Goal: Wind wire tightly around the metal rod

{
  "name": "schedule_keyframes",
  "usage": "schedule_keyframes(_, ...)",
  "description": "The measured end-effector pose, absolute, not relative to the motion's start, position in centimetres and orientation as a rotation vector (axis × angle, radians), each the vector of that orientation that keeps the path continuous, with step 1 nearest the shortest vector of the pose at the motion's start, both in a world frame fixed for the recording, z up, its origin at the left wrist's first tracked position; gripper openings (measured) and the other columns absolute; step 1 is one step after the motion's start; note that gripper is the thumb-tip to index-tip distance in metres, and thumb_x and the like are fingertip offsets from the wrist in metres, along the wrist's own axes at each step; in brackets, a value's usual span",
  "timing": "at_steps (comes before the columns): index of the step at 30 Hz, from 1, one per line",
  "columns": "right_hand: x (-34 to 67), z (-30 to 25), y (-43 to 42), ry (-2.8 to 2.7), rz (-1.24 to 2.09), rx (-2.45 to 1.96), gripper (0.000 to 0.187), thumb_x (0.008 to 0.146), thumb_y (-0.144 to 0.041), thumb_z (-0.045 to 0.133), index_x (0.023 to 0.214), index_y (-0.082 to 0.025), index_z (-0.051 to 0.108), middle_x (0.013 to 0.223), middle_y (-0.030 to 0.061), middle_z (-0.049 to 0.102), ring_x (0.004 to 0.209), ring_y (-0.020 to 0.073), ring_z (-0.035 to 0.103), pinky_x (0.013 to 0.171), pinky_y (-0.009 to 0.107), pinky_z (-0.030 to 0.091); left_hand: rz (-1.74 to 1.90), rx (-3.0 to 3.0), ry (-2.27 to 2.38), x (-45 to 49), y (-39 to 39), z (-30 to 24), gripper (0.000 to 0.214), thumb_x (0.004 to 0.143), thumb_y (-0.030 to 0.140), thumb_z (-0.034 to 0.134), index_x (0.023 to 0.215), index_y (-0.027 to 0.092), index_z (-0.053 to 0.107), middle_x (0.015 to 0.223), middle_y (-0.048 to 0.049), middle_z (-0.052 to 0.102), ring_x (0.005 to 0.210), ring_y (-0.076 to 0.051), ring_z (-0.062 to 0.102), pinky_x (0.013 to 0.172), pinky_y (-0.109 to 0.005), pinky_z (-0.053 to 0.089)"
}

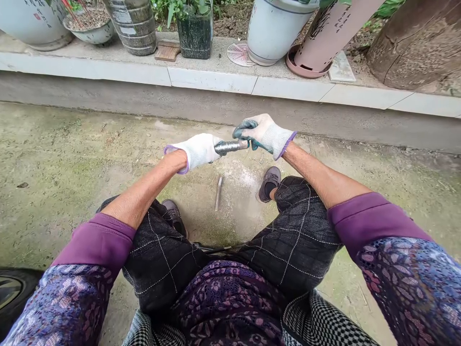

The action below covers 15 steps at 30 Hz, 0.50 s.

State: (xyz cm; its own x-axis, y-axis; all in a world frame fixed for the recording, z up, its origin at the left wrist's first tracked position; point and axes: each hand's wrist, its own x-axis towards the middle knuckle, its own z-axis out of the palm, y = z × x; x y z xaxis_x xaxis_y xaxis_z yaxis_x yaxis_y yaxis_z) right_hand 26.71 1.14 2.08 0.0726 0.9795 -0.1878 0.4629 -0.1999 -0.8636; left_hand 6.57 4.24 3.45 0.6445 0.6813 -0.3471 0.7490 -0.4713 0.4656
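Note:
I sit with both gloved hands raised over the concrete ground. My left hand (198, 151) is closed round one end of a short grey metal rod (232, 146) wound with wire or thread. My right hand (262, 133) pinches the rod's other end with its dark-coated fingertips. The rod lies level between the two hands. Below them, a second thin metal rod (218, 192) rests on the ground between my shoes.
A raised concrete ledge (212, 79) runs across the back with several plant pots, a dark green planter (195, 32), a white pot (275, 29) and a pink drain cover (239, 54). A dark round object (10, 293) sits at bottom left. Mossy ground (54, 158) spreads left.

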Motion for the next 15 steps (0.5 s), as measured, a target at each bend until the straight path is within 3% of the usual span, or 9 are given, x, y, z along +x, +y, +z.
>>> schedule_keyframes(6,25.1,2.0,0.5,-1.449,1.163,-1.687,0.002,0.079,-0.011,0.071,0.079,-0.011,0.074,0.062,0.002,0.068,0.044,0.0063,0.053,0.035,0.019,0.038,-0.008,2.158,1.253,6.1,5.2,4.3,0.041,0.083,0.025,0.059,0.12,0.016,0.075,0.075,-0.0044,0.069,0.062,-0.015,0.058,0.061,-0.028,0.046)
schedule_keyframes(15,23.0,4.2,-1.6,-1.576,1.193,-1.676,0.008,0.08,-0.008,0.07,0.084,-0.01,0.076,0.065,0.0031,0.07,0.047,0.007,0.056,0.036,0.017,0.04,-0.374,2.553,1.5,5.6,7.4,1.4,0.039,0.095,0.026,0.046,0.119,0.017,0.075,0.099,-0.0152,0.075,0.091,-0.027,0.069,0.082,-0.036,0.051)
